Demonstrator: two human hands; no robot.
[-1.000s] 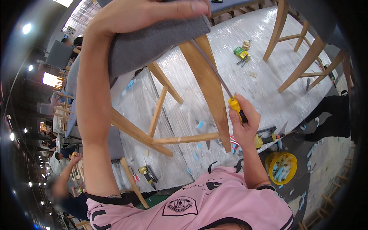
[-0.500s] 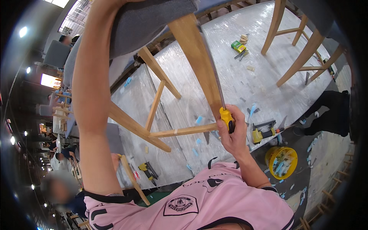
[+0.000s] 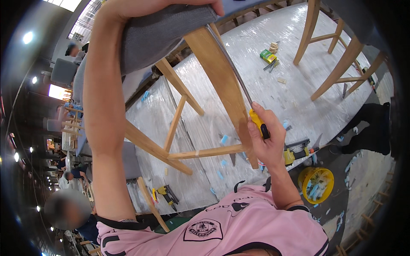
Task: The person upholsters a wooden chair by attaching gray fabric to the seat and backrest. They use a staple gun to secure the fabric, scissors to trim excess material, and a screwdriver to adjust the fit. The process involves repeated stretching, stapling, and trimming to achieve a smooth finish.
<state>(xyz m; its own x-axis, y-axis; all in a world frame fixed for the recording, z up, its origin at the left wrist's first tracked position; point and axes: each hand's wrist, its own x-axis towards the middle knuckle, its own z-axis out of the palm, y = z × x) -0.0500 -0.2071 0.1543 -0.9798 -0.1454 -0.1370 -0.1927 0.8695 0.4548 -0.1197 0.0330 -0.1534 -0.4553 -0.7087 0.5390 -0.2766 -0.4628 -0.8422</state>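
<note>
The right hand is wrapped in a closed grip around the yellow-and-black handle of a long screwdriver. Its thin steel shaft runs up and to the left from the fist, lying close along the right face of a pale wooden chair leg, and the tip disappears at the top of that leg, just under the grey upholstered seat. So the screwdriver's long axis follows the leg almost exactly, and the point it works on lies far up and left of the right hand, at the joint between leg and seat. Whether the tip is seated in a fastener cannot be told.

The left hand is the nearer one to that joint: its arm reaches straight up the left of the view and the hand is clamped over the top edge of the seat, fingers pressed down on the fabric, holding the chair tilted over the counter, which is wrapped in clear plastic film.

A horizontal wooden stretcher links the chair's legs just left of the right hand. On the far counter lie a small green box and loose bits. A yellow power tool rests at the near edge, and a yellow bucket stands on the floor to the right.
</note>
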